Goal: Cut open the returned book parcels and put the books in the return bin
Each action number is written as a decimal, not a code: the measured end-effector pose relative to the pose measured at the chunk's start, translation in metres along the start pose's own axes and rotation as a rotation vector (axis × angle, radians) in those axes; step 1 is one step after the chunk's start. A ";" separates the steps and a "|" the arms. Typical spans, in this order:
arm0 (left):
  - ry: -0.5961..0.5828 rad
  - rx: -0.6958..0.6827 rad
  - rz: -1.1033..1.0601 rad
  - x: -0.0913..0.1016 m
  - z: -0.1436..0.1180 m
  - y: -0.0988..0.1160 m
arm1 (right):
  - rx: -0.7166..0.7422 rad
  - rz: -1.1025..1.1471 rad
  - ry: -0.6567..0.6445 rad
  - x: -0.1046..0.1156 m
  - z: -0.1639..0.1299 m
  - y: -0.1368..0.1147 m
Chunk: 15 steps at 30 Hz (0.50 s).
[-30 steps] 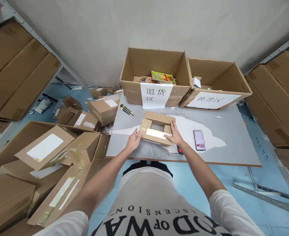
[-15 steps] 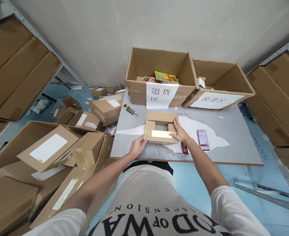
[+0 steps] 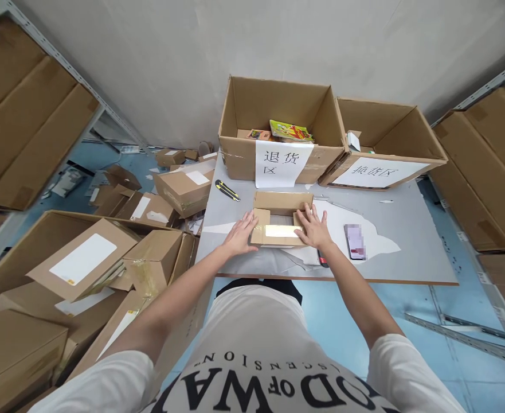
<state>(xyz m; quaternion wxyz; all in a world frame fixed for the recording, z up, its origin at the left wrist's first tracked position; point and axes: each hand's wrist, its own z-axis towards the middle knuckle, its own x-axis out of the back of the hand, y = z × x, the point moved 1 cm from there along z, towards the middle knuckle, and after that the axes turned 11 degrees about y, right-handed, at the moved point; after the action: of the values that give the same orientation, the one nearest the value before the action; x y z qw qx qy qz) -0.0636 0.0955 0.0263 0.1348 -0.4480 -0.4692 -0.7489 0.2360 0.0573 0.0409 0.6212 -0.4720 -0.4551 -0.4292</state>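
A small cardboard box [image 3: 280,244] lies on the grey table in front of me, its flaps open and a white label on the near flap. My left hand [image 3: 241,234] rests against the box's left end, open, with its fingers stretched out. At the right end is my right hand [image 3: 314,226], fingers spread over the edge and thumb touching the near flap. A red and black box cutter [image 3: 323,259] is partly hidden beneath my right wrist. The inside of the box shows only in part, and I cannot make out any contents.
Behind stand two large cardboard boxes with paper signs, the left box [image 3: 239,163] and the right box [image 3: 433,163]. A yellow and black utility knife [image 3: 227,191] and a phone [image 3: 355,241] lie on the table [image 3: 424,252]. Many parcels fill a big carton [image 3: 54,221] at left.
My left hand has moved up along the box's left end and its fingers have opened out. My right hand's fingers have spread. The box's far flap stands more upright.
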 end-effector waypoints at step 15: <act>-0.072 0.033 -0.207 -0.005 0.016 -0.020 | 0.151 -0.044 -0.076 0.008 0.001 -0.075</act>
<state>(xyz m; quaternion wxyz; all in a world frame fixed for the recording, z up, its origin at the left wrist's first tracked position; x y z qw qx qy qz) -0.0645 0.1180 0.0132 0.0473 -0.4216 -0.5300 -0.7343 0.1654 0.0437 0.0638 0.6279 -0.4296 -0.5196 -0.3889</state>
